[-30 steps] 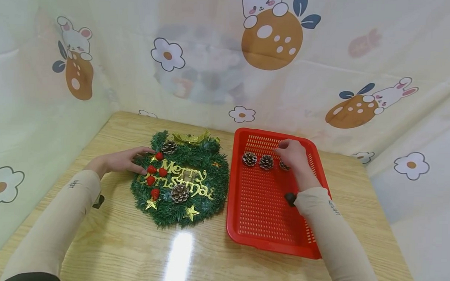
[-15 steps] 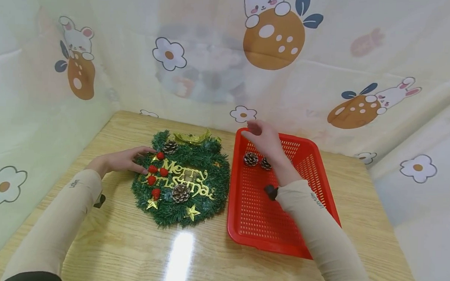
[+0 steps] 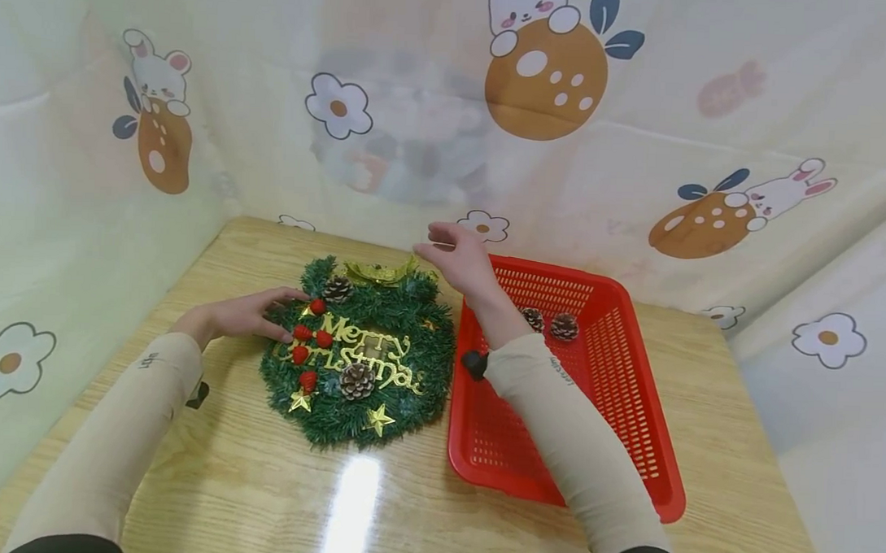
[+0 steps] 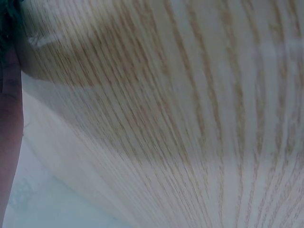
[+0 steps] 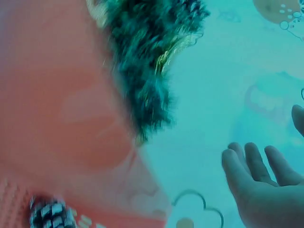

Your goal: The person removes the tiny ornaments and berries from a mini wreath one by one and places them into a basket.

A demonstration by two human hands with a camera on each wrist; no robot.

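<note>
A green Christmas wreath (image 3: 428,374) lies on the table with gold "Merry Christmas" lettering (image 3: 371,335), red berries (image 3: 302,333), gold stars (image 3: 379,419) and two pinecones, one at the lower middle (image 3: 356,381). My left hand (image 3: 244,314) rests against the wreath's left edge, thumb and fingers extended onto it. Beyond the wreath's upper right, my right hand (image 3: 454,256) is raised near the red basket's back left corner. The right wrist view shows the right fingers (image 5: 256,161) spread and holding nothing. Two pinecones (image 3: 564,327) show inside the red basket (image 3: 632,316); my right forearm hides part of it.
A wooden table (image 3: 259,498) bears everything. Patterned curtains (image 3: 415,31) with bunnies and flowers hang along the back and sides. A gold bow (image 3: 380,272) tops the wreath. In the left wrist view mostly tabletop (image 4: 166,95) shows.
My right hand has left the pinecones in the basket, risen and swung left toward the wreath's top right. The basket's right side now sits slightly turned. My left hand stays put.
</note>
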